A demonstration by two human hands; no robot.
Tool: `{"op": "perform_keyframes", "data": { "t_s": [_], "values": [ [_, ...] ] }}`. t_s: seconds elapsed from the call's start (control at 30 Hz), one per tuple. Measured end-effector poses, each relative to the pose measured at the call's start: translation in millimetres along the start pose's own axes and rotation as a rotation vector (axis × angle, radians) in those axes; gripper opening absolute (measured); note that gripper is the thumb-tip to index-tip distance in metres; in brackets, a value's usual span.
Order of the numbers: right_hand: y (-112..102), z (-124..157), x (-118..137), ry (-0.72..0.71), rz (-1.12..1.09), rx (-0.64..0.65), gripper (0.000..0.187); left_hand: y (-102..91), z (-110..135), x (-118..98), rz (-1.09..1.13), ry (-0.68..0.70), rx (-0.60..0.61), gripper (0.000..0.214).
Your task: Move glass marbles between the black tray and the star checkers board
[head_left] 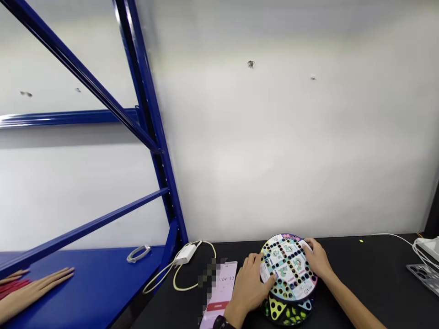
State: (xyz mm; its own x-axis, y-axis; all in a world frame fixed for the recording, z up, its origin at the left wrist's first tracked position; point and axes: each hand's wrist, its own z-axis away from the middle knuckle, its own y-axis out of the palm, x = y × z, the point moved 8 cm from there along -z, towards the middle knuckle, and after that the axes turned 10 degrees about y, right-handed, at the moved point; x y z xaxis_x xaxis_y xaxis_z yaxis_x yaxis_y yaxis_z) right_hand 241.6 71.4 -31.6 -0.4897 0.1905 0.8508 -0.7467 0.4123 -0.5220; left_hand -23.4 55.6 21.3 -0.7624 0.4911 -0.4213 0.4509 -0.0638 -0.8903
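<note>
A round white game board (290,266) with rows of holes and green cartoon figures is tilted up over the black table. My left hand (248,283) grips its left rim, thumb on the front face. On the upper right rim, my right hand (316,258) is closed with its thumb over the edge. Below it, partly covered, lies a second round board (290,315) with yellow and pale blue triangles of holes and several green pieces. Whether the two boards touch is unclear.
A phone (219,292) showing a timer lies left of my left hand, near a white adapter (186,254) and its looped cable. Blue rack posts (161,137) rise at left. Another person's hands (44,285) rest on the blue table. A dark phone-like object (425,276) lies far right.
</note>
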Motion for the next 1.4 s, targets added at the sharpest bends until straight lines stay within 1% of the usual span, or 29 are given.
{"op": "perform_keyframes", "data": {
  "t_s": [0.03, 0.13, 0.2, 0.3, 0.4, 0.47, 0.53, 0.63, 0.83, 0.97, 1.07, 1.17, 1.27, 1.4],
  "values": [
    [1.3, 3.6, 1.4, -0.024, 0.064, 0.016, 0.036, 4.8, 0.5, -0.6, -0.026, -0.007, 0.044, 0.066],
    [9.2, 23.6, 9.3, -0.123, 0.256, 0.097, 0.037, 6.4, 0.5, 5.2, -0.030, -0.070, 0.041, 0.068],
    [12.0, 38.3, 13.8, -0.164, 0.325, 0.134, 0.041, 8.8, -0.2, 9.1, -0.029, -0.074, 0.054, 0.067],
    [15.5, 53.5, 18.1, -0.199, 0.414, 0.207, 0.055, 21.0, -0.8, 10.5, -0.011, -0.022, 0.124, 0.078],
    [22.6, 60.7, 20.3, -0.238, 0.487, 0.350, 0.075, 32.9, 0.2, 11.5, 0.007, -0.017, 0.173, 0.093],
    [25.3, 62.3, 21.2, -0.250, 0.517, 0.426, 0.084, 37.3, 0.6, 9.8, -0.013, -0.021, 0.196, 0.093],
    [24.8, 62.4, 22.7, -0.259, 0.530, 0.461, 0.087, 39.4, 0.3, 5.7, -0.056, -0.020, 0.216, 0.088],
    [19.1, 59.6, 22.2, -0.250, 0.547, 0.449, 0.085, 40.6, -2.9, -3.1, -0.104, -0.013, 0.229, 0.084],
    [6.8, 50.0, 13.6, -0.217, 0.555, 0.389, 0.080, 43.7, -17.2, -18.1, -0.101, 0.042, 0.245, 0.086],
    [5.1, 43.3, 8.4, -0.184, 0.527, 0.337, 0.076, 41.0, -23.9, -18.6, -0.135, 0.047, 0.223, 0.085],
    [5.8, 39.8, 4.2, -0.154, 0.483, 0.305, 0.069, 38.7, -24.1, -17.5, -0.167, 0.038, 0.179, 0.077],
    [5.6, 39.2, 1.4, -0.135, 0.471, 0.284, 0.065, 38.3, -21.6, -15.0, -0.177, 0.015, 0.141, 0.068],
    [3.0, 40.8, 3.5, -0.131, 0.474, 0.270, 0.063, 36.1, -19.4, -13.1, -0.190, -0.005, 0.097, 0.061],
    [0.7, 42.7, 7.8, -0.131, 0.470, 0.281, 0.064, 34.0, -18.0, -12.0, -0.168, -0.022, 0.076, 0.058]
  ]
}}
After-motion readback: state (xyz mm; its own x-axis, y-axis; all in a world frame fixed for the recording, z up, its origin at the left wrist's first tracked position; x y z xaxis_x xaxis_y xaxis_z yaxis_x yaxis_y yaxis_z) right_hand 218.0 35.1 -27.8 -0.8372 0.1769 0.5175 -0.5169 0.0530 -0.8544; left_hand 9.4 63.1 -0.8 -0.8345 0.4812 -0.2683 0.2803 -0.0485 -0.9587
